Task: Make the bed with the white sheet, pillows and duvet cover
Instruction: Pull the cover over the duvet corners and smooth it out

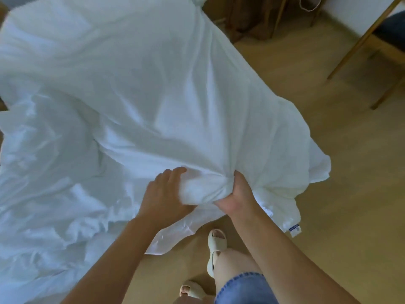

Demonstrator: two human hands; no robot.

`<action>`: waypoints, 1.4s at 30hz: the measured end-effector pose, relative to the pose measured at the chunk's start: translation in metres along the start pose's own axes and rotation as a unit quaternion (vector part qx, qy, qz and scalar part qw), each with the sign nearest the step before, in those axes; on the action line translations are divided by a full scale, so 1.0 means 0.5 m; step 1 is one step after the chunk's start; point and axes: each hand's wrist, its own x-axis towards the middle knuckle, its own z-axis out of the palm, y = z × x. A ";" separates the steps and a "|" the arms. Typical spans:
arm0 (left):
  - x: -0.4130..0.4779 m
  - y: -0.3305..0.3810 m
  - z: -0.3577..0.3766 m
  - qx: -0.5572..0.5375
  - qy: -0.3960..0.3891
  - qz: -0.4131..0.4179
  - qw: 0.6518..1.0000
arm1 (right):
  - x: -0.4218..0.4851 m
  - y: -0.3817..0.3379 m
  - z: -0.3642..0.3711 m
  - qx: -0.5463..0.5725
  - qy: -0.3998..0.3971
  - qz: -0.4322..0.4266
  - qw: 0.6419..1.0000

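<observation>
Gripping a bunched fold of the white duvet cover (153,95), the right hand (237,191) has its fingers curled tight into the cloth near the bed's foot corner. Just beside it, the left hand (165,191) lies on the same bunch with fingers fairly straight, pressing rather than pinching. The cover spreads rumpled over the whole bed, its edge spilling down to the floor (328,216), which is tan and smooth. A small blue-and-white label (294,229) hangs at the cover's lower right corner. Below the hands, the person's feet in pale sandals (215,246) stand on the floor close to the hanging hem. Wooden chair legs (359,47) stand well apart at the upper right, beside a white wall.
</observation>
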 end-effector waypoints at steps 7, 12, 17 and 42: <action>0.003 0.007 0.013 -0.222 -0.057 -0.221 0.948 | -0.003 0.042 0.013 -0.075 0.048 0.007 0.996; -0.059 0.003 -0.086 -0.422 -0.303 -0.088 0.850 | 0.017 0.107 0.031 -0.262 0.097 0.072 0.957; -0.096 -0.066 -0.093 -0.017 -0.081 -0.111 0.990 | 0.034 0.131 0.083 -0.066 0.128 -0.016 0.990; -0.261 -0.385 -0.110 -0.049 0.125 -0.108 0.985 | -0.026 0.447 0.131 -0.124 0.031 0.099 0.987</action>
